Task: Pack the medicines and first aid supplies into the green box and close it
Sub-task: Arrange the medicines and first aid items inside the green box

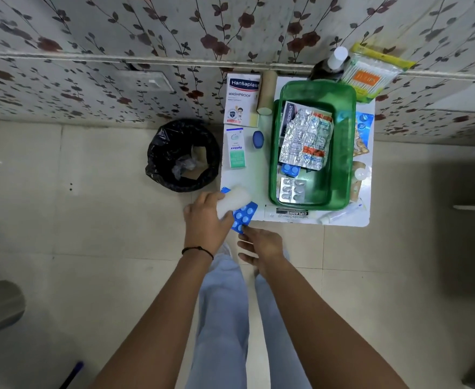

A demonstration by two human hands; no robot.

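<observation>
The open green box (pixel 345 153) stands on a small white table (pixel 258 175) and holds foil tablet strips (pixel 305 138), a plaster box and a blue blister. My left hand (pixel 207 220) is at the table's near left corner, shut on a white roll (pixel 234 200) that lies over a blue tablet strip (pixel 244 216). My right hand (pixel 261 245) hangs just below the strip's near end, fingers apart, holding nothing. On the table's left lie a Hansaplast box (pixel 242 99), a cardboard roll (pixel 266 92), an Optibex box (pixel 235 148) and a small blue-capped item (pixel 258 139).
A bin with a black liner (pixel 183 155) stands on the floor left of the table. A Cipladine tube box (pixel 289 213) and a white tube (pixel 340 214) lie along the near edge. A bottle (pixel 334 61) and a cotton bud pack (pixel 371 74) sit at the back right.
</observation>
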